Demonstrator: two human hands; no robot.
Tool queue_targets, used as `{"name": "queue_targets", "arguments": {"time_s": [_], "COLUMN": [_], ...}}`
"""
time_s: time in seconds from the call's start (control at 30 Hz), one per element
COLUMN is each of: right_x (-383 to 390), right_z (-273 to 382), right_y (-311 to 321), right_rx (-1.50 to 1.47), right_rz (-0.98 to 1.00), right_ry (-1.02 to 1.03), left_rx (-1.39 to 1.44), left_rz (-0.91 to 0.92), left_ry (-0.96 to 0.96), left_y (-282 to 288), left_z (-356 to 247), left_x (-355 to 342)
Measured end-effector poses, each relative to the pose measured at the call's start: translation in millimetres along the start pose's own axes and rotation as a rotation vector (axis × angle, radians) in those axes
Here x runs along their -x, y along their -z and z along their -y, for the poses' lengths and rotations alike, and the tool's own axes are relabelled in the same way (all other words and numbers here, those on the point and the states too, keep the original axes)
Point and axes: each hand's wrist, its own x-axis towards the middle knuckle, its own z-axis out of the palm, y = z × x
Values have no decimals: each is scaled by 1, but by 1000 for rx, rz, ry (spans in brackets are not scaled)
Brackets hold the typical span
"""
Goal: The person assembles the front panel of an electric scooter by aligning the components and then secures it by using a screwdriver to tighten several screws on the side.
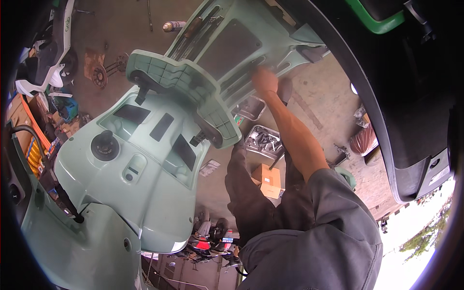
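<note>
My right hand is closed over the right edge of the pale green scooter's floorboard, near its grooves. Whatever its fingers hold is hidden and smeared by motion. My left hand is out of view. A dark mat covers the middle of the floorboard, with several slim dark tools lying along its left side. Nearer, a ribbed green panel with black brackets stands tilted above the inner front cover, which carries a round black knob.
By my legs are a metal tray of small hardware, another tray and a cardboard box. A spray can lies on the floor beyond the scooter. A dark curved vehicle panel stands close at the right.
</note>
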Motion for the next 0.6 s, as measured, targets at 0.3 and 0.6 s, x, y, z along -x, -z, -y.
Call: {"name": "queue_targets", "arguments": {"time_s": [0.3,0.6], "right_x": [-10,36], "right_z": [11,-16], "right_y": [16,88], "right_rx": [112,-326], "right_rz": [150,15], "right_ry": [89,94], "left_rx": [191,79], "left_rz": [279,142], "left_ry": [136,272], "left_y": [11,-5], "left_z": [-49,-115], "left_x": [-34,-53]}}
